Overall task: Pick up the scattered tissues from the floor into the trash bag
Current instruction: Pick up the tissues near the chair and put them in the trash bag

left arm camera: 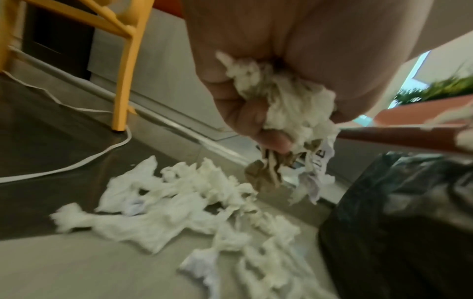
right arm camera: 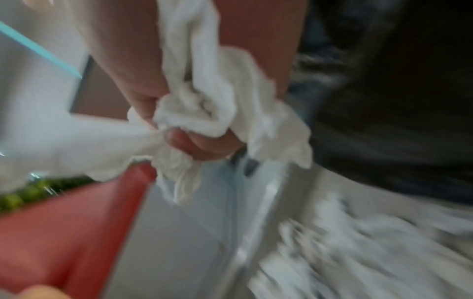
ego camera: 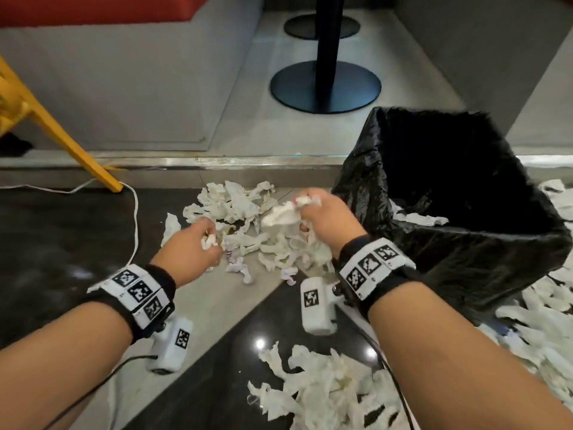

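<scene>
Crumpled white tissues (ego camera: 245, 218) lie in a heap on the floor left of the open black trash bag (ego camera: 483, 243). My left hand (ego camera: 201, 243) hovers over the heap and grips a wad of tissues (left arm camera: 281, 105) with brown and printed paper scraps hanging from it. My right hand (ego camera: 319, 212) is raised beside the bag's left rim, fingers curled round a bunch of tissues (right arm camera: 220, 113). A few tissues (ego camera: 418, 218) lie inside the bag. More tissues are spread in front (ego camera: 325, 389) and to the right of the bag (ego camera: 539, 321).
A yellow chair leg (ego camera: 77, 150) stands at the left with a white cable (ego camera: 135, 218) running past it. A metal step edge (ego camera: 217, 162) crosses behind the heap. Beyond it stand black round table bases (ego camera: 325, 85). A red bench (right arm camera: 64, 232) shows in the right wrist view.
</scene>
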{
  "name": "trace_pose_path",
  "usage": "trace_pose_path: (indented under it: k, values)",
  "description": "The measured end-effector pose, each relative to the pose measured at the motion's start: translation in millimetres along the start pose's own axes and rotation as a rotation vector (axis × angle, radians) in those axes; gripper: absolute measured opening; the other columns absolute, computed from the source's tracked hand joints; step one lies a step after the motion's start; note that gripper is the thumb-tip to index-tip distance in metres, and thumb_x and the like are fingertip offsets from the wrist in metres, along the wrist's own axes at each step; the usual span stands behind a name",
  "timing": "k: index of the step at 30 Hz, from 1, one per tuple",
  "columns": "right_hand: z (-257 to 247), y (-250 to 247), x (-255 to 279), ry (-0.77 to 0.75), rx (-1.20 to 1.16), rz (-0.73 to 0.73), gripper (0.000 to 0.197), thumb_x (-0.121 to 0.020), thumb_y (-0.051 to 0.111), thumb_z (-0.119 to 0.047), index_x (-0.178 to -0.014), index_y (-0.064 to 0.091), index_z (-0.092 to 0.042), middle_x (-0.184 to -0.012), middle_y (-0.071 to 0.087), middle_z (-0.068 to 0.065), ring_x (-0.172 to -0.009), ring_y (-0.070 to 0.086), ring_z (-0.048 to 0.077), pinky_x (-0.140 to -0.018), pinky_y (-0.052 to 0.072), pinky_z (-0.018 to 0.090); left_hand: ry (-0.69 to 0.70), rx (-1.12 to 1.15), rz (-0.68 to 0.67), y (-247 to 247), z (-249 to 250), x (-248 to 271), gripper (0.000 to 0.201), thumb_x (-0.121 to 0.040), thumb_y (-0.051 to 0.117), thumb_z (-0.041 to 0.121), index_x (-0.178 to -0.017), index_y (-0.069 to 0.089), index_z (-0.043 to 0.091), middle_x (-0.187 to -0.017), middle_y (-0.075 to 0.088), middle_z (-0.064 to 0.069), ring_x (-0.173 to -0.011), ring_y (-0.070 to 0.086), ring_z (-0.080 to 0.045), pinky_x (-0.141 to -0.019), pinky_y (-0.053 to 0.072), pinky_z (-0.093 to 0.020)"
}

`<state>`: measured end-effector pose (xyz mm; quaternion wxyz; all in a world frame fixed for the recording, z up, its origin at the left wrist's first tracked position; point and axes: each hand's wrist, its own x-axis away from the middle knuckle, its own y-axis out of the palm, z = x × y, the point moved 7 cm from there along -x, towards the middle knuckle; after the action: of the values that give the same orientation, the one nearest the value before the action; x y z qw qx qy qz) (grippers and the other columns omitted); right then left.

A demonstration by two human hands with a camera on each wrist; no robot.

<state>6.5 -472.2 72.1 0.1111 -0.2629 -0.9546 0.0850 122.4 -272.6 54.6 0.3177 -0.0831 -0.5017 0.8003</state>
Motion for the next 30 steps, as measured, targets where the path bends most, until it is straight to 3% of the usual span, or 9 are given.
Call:
trace_pose_path:
  k: [5, 9, 12, 16, 20, 22, 24, 26, 30]
  values:
    - [-104.4, -124.2, 25.4, -0.242, -0.279, 0.388, 0.014, -0.075, 0.053, -0.011, -0.065, 0.052, -0.021, -0.072, 0.054, 0.002, -0.071, 0.054, 0.019, -0.069, 0.040, 0.032, 0.178, 0.217, 0.030, -26.9, 97.5, -18.7, 0.019, -0.088, 0.052, 0.011, -0.097, 0.065, 0.022, -0.096, 0.063, 0.004, -0.088, 0.058, -0.018, -0.069, 0.043, -0.021]
    - [-109.0, -215.6, 40.9, -0.191, -0.052, 0.610, 0.030, -0.073, 0.053, -0.016, -0.102, 0.055, -0.021, -0.101, 0.059, -0.001, -0.092, 0.062, 0.011, -0.076, 0.048, 0.023, 0.242, 0.421, -0.013, -24.5, 177.7, -31.9, 0.013, -0.088, 0.053, 0.015, -0.083, 0.063, 0.008, -0.086, 0.061, -0.003, -0.085, 0.056, -0.023, -0.073, 0.042, -0.032]
    - [-68.7, -242.5, 31.1, 0.156, 0.312, 0.565, 0.059, -0.069, 0.057, -0.032, -0.127, 0.047, -0.026, -0.132, 0.048, 0.009, -0.115, 0.050, 0.029, -0.093, 0.041, 0.037, 0.166, 0.572, -0.135, -5.7, 219.3, -39.1, 0.015, -0.087, 0.053, 0.032, -0.074, 0.057, 0.024, -0.089, 0.056, -0.001, -0.086, 0.053, -0.022, -0.080, 0.044, -0.039]
    - [-38.0, -237.4, 24.9, 0.265, 0.437, 0.378, 0.065, -0.061, 0.058, -0.041, -0.124, 0.052, -0.022, -0.119, 0.055, 0.009, -0.109, 0.052, 0.030, -0.097, 0.045, 0.048, 0.110, 0.734, -0.281, 15.2, 263.1, -37.9, 0.028, -0.093, 0.050, 0.045, -0.076, 0.053, 0.023, -0.062, 0.062, 0.003, -0.050, 0.059, -0.010, -0.052, 0.050, -0.021]
    - [-43.0, -262.0, 34.5, 0.215, 0.366, 0.496, 0.062, -0.078, 0.060, -0.034, -0.136, 0.042, -0.024, -0.136, 0.048, 0.008, -0.121, 0.048, 0.029, -0.101, 0.044, 0.049, 0.195, 0.604, -0.319, 32.0, 298.6, -45.2, 0.061, -0.073, 0.055, 0.070, -0.098, 0.062, 0.015, -0.099, 0.068, -0.010, -0.092, 0.064, -0.027, -0.093, 0.050, -0.044]
    - [-55.0, -278.5, 45.5, 0.113, 0.198, 0.612, 0.061, -0.074, 0.059, -0.033, -0.134, 0.046, -0.026, -0.136, 0.050, 0.004, -0.121, 0.048, 0.025, -0.102, 0.044, 0.047, 0.140, 0.654, -0.367, 47.8, 317.1, -52.4, 0.108, -0.051, 0.062, 0.080, -0.129, 0.045, 0.006, -0.122, 0.061, -0.011, -0.112, 0.059, -0.028, -0.102, 0.045, -0.048]
    - [-69.5, -290.7, 58.5, 0.022, 0.051, 0.695, 0.058, -0.074, 0.058, -0.029, -0.131, 0.049, -0.027, -0.131, 0.053, -0.001, -0.116, 0.050, 0.019, -0.101, 0.044, 0.045, 0.061, 0.698, -0.409, 65.9, 334.1, -62.8, 0.137, -0.031, 0.061, 0.090, -0.145, 0.024, 0.022, -0.143, 0.045, -0.007, -0.127, 0.048, -0.029, -0.104, 0.041, -0.052]
    - [-83.0, -297.9, 68.5, -0.047, -0.047, 0.735, 0.053, -0.075, 0.058, -0.025, -0.128, 0.052, -0.026, -0.127, 0.055, -0.003, -0.114, 0.051, 0.015, -0.101, 0.045, 0.042, 0.025, 0.664, -0.429, 70.6, 351.7, -52.4, 0.133, -0.035, 0.055, 0.093, -0.147, 0.014, 0.034, -0.151, 0.034, -0.008, -0.129, 0.045, -0.039, -0.098, 0.041, -0.060]
    - [-105.8, -302.0, 78.3, -0.179, -0.155, 0.762, 0.047, -0.073, 0.057, -0.024, -0.121, 0.057, -0.027, -0.119, 0.060, -0.006, -0.107, 0.056, 0.012, -0.098, 0.048, 0.038, 0.006, 0.418, -0.503, 70.9, 353.6, -40.8, 0.086, -0.081, 0.045, 0.069, -0.149, 0.006, 0.033, -0.157, 0.019, -0.009, -0.119, 0.048, -0.053, -0.090, 0.046, -0.065]
